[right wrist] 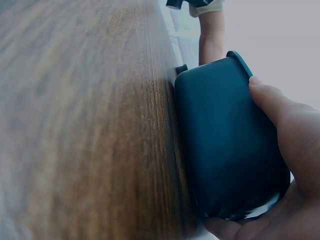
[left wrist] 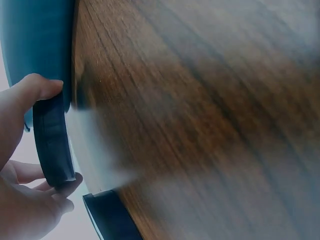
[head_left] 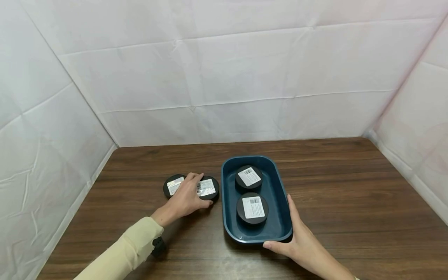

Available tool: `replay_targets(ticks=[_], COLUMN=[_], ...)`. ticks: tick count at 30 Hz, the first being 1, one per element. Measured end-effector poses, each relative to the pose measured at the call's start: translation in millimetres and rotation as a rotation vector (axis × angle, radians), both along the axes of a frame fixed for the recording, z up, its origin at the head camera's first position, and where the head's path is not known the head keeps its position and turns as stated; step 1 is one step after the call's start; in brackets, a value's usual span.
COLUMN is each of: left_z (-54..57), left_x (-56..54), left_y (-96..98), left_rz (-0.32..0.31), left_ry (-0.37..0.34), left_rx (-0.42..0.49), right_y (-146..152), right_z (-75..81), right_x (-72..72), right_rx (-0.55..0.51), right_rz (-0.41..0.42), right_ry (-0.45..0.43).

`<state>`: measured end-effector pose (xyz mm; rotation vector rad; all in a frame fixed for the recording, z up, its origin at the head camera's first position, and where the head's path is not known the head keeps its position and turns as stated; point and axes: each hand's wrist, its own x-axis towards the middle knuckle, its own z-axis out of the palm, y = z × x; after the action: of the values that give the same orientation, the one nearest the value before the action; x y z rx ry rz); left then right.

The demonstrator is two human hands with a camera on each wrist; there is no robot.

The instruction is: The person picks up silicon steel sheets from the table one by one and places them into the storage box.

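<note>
My left hand (head_left: 184, 199) pinches a flat round black container (head_left: 207, 188) with a white label between thumb and fingers. In the left wrist view this container (left wrist: 52, 142) is raised off the table, beside the tray's wall. A second labelled black container (head_left: 174, 184) lies just left of it, partly covered by my hand. To the right stands a dark blue rectangular tray (head_left: 282, 227). Inside it are two more such containers, one at the back (head_left: 249, 177) and one nearer me (head_left: 252, 209), labels up. My right hand (head_left: 303, 240) grips the tray's near right corner.
Everything stands on a brown wood-grain table (head_left: 343, 194). White cloth walls (head_left: 245, 77) close it in at the back, left and right. A dark watch-like band (head_left: 158, 246) sits at my left wrist, below a pale yellow sleeve (head_left: 127, 249).
</note>
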<state>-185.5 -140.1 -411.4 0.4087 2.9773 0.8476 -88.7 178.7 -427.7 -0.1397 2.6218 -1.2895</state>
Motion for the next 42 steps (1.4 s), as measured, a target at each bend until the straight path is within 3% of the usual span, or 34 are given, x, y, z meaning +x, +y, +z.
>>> replay_targets(ticks=[11, 22, 42], left_z=[2.4, 17.6, 32.7], left_x=[7.0, 15.7, 28.5], left_y=[-2.8, -1.5, 4.4], left_rz=[0.015, 0.034, 0.062], left_ry=[0.010, 0.029, 0.046], left_rx=[0.031, 0.057, 0.091], right_y=[0, 0, 0], right_z=[1.0, -1.1, -0.7], right_x=[0.2, -0.4, -1.1], right_rx=[0.011, 0.010, 0.024], right_rz=[0.002, 0.005, 0.000], right_ry=[-0.002, 0.009, -0.010])
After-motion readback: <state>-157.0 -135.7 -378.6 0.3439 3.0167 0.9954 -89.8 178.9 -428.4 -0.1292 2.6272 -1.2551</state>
